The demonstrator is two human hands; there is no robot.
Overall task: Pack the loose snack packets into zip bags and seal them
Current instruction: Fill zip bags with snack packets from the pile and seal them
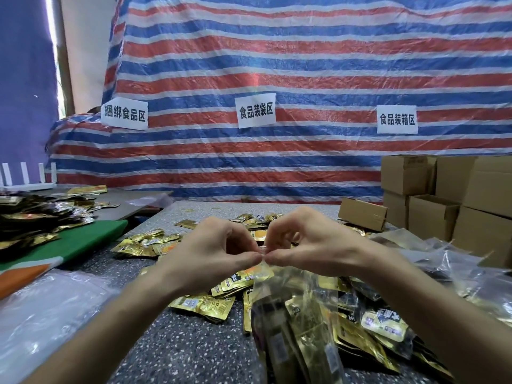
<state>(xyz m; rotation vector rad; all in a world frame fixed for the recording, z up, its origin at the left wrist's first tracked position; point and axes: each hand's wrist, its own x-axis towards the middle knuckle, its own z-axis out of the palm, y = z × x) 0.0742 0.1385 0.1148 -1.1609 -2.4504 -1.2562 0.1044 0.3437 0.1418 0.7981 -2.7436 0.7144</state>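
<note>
The clear, crinkled zip bag [293, 317] hangs just above the speckled surface [177, 345], stuffed with gold-and-black snack packets [318, 328]. The left hand [210, 253] and right hand [313, 245] meet at its top edge, each pinching the strip between thumb and curled fingers [277, 225]. Loose packets [144, 243] lie scattered around it.

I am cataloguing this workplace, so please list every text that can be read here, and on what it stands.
"捆绑食品区": left paper sign on the striped tarp.
"食品装袋区": middle paper sign, same tarp.
"食品装箱区": right paper sign, same tarp.
Print on the snack packets: too blurred to read.
</note>
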